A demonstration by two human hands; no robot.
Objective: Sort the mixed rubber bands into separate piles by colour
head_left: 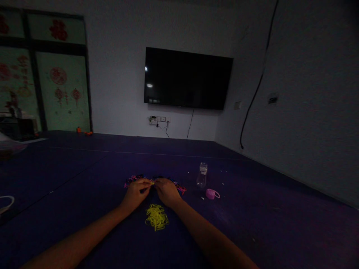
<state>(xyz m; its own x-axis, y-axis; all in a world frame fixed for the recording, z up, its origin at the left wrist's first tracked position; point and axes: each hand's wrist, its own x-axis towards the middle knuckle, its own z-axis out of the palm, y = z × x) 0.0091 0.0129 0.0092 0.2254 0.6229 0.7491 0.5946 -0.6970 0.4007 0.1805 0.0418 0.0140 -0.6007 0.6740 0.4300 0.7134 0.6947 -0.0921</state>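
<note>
My left hand has thumb and fingertips pinched together, with a small bit of yellow rubber band showing at the tips. Close against it, my right hand is curled with the fingers pointing down and inward; whatever its fingertips hold is hidden. Both hands rest at the near side of a pile of mixed pink, blue, red and black rubber bands, partly covered by them. Between my forearms lies a separate heap of yellow rubber bands.
A clear plastic bottle lies right of the hands, with a pink looped cap near it. Small white scraps are scattered around on the dark purple surface. A white handle-like loop shows at the left edge.
</note>
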